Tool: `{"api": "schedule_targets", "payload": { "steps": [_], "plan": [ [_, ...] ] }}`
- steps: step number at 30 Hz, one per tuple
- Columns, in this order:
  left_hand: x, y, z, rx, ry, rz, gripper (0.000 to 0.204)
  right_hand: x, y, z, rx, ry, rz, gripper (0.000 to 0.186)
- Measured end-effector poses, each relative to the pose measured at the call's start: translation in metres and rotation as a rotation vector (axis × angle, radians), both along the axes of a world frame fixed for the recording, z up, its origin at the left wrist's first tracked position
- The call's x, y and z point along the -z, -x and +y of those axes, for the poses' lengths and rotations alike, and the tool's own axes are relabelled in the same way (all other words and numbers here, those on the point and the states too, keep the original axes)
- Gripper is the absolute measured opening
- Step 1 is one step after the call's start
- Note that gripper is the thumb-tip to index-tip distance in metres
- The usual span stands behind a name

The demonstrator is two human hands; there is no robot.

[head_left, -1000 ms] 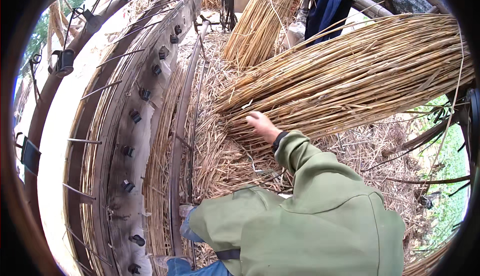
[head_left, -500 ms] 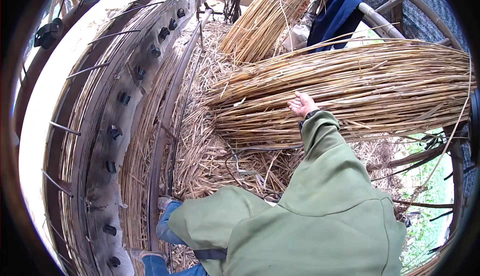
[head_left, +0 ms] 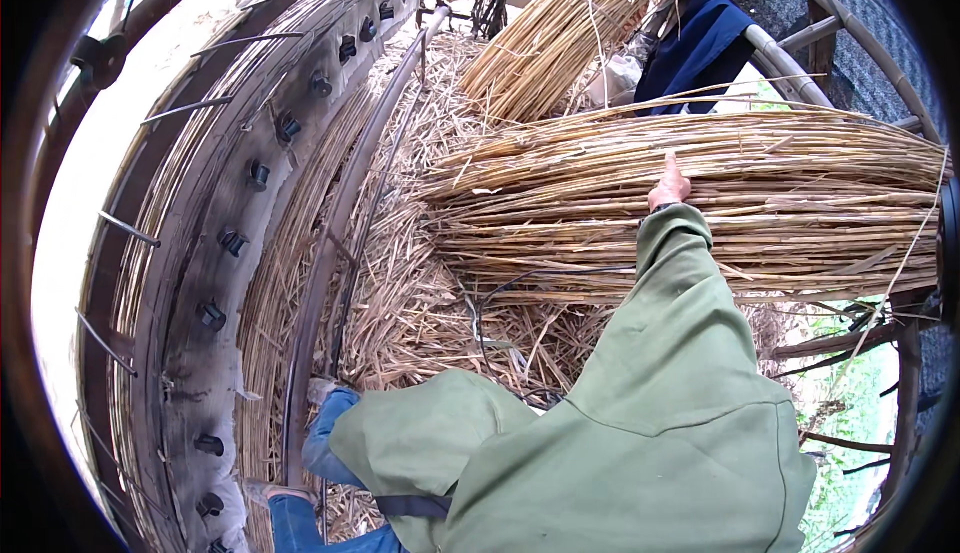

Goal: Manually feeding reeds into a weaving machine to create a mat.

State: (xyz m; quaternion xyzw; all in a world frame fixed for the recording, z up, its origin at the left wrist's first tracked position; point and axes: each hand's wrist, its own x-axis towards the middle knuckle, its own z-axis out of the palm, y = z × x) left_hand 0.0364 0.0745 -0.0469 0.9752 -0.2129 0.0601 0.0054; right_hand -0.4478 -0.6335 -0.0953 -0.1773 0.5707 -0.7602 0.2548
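My right hand (head_left: 669, 185) lies over the upper middle of a thick bundle of dry reeds (head_left: 800, 173), at the end of a stretched arm in a green sleeve (head_left: 680, 293). One finger points up and away from me; the others look partly bent and are hard to make out. Nothing shows in the hand. The bundle lies crosswise, its stalks running left to right, with a thin pale cord (head_left: 915, 243) round its right end. My left hand is not in view.
Behind it leans a second reed bundle (head_left: 560, 43), beside a dark blue cloth (head_left: 695, 53) on a frame of poles. On the left a long metal beam (head_left: 215, 253) with black knobs runs beside a rail (head_left: 330, 223). Loose straw (head_left: 390, 323) covers the ground.
My right hand has moved right and slightly away from me over the bundle, and turned from palm showing to one finger pointing up. The whole view has shifted a little.
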Motion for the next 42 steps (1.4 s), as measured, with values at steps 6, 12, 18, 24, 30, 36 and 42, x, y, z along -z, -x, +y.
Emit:
{"api": "schedule_targets", "payload": {
  "steps": [6,12,18,24,30,36,42],
  "plan": [
    [-0.009,0.005,-0.01,-0.055,-0.01,0.017,0.036,0.011,0.034,-0.011,-0.381,0.331,0.006,0.032],
    [0.004,-0.002,0.007,0.0,-0.016,-0.017,0.037,0.0,0.006,-0.016,-0.248,0.142,-0.078,0.02],
    [0.011,-0.004,0.015,0.022,-0.081,-0.106,0.035,0.001,0.005,-0.018,-0.089,-0.104,0.001,0.045],
    [0.014,-0.011,0.011,0.128,-0.089,-0.198,0.034,0.006,0.032,-0.027,-0.454,0.1,-0.031,0.012],
    [-0.003,-0.001,-0.008,0.012,-0.076,-0.099,0.033,-0.006,-0.031,-0.013,-0.704,0.199,0.116,0.017],
    [-0.005,0.001,-0.013,-0.043,-0.03,-0.026,0.03,-0.027,-0.149,0.04,-1.104,0.352,0.414,0.02],
    [-0.011,0.009,-0.022,-0.026,-0.054,-0.067,0.029,-0.032,-0.234,0.053,-1.239,0.416,0.414,0.013]
  ]
}}
